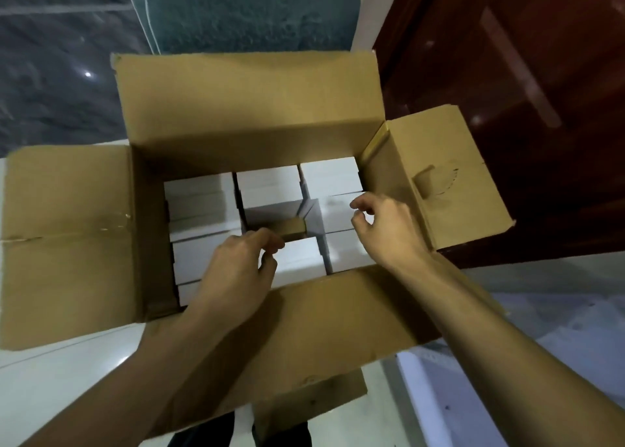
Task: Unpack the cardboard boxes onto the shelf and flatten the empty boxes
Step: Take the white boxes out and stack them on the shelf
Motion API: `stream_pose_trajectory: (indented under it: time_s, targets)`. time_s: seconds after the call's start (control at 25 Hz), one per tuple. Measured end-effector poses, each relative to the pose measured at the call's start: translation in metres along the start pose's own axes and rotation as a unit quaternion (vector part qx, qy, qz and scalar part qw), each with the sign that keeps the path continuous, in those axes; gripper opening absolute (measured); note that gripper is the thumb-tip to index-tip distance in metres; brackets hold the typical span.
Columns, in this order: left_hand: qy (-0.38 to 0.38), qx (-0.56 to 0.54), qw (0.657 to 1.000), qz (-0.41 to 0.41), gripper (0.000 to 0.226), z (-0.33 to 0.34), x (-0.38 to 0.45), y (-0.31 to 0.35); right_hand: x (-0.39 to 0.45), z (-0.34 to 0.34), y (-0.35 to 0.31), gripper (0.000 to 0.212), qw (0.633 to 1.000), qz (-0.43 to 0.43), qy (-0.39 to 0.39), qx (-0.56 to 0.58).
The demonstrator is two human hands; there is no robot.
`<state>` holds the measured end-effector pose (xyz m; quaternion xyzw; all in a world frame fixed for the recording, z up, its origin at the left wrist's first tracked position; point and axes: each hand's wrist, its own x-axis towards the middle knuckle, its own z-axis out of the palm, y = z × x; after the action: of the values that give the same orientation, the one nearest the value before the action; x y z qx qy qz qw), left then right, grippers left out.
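Note:
An open brown cardboard box (250, 108) stands below me with all its flaps folded outward. Inside it, several small white boxes (267, 182) are packed in rows. One slot near the middle is empty, and the brown bottom (293, 227) shows through the gap. My left hand (236, 270) reaches into the box at the near side, fingers curled over the white boxes beside the gap. My right hand (385, 230) hovers over the white boxes on the right, fingers bent and apart. Neither hand holds anything that I can see.
The box rests on a white surface (50, 379). A dark red wooden door (524, 74) stands at the right. Dark tiled floor (50, 74) and a teal mat (250, 10) lie beyond the box. Another piece of cardboard (311, 402) sticks out under the near flap.

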<state>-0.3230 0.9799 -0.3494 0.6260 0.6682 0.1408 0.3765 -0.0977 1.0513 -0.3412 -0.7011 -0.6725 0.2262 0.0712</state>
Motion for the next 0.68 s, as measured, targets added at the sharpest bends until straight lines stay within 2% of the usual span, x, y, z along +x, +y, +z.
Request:
stream_pose_trajectory:
  time_s: [0.2,0.48,0.52,0.6,0.68]
  targets:
    - [-0.057,0.06,0.996,-0.008,0.034,0.036,0.032,-0.015,0.04,0.033,0.041,0.032,0.996,0.0,-0.052,-0.069]
    - [-0.136,0.13,0.982,0.028,0.041,0.07,0.069,-0.025,0.086,0.056,0.061,0.049,0.973,-0.066,-0.125,-0.18]
    - [-0.175,0.154,0.972,0.031,0.043,0.075,0.075,-0.029,0.091,0.06,0.064,0.052,0.966,-0.074,-0.139,-0.203]
    - [-0.283,0.246,0.926,0.041,0.054,0.082,0.085,-0.036,0.1,0.067,0.071,0.062,0.949,-0.084,-0.177,-0.248]
    - [-0.33,0.314,0.889,0.044,0.068,0.086,0.09,-0.042,0.106,0.073,0.079,0.064,0.932,-0.086,-0.222,-0.273]
